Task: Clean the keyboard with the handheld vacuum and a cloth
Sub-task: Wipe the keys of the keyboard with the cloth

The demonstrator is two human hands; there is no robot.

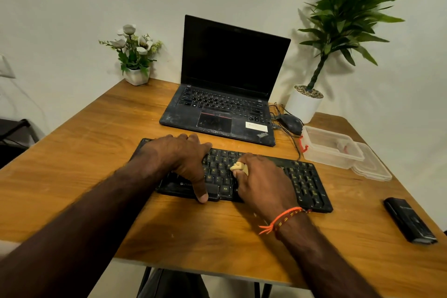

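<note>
Bracing the keyboard [302, 178] with my left hand [180, 159], palm flat, fingers spread, gripping nothing. Right hand [262, 180] pinches a small tan wad [238, 167], possibly cloth, onto keys directly beneath. Wiping underway; vacuuming status unknown.

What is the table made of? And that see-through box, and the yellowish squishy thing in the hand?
The table looks like wood or a wood-look top: orange-brown with grain lines and a soft sheen. The box seems clear plastic, since you see through its walls. The lump in the right hand looks soft and matte, maybe putty or cloth; I can't tell which.
</note>
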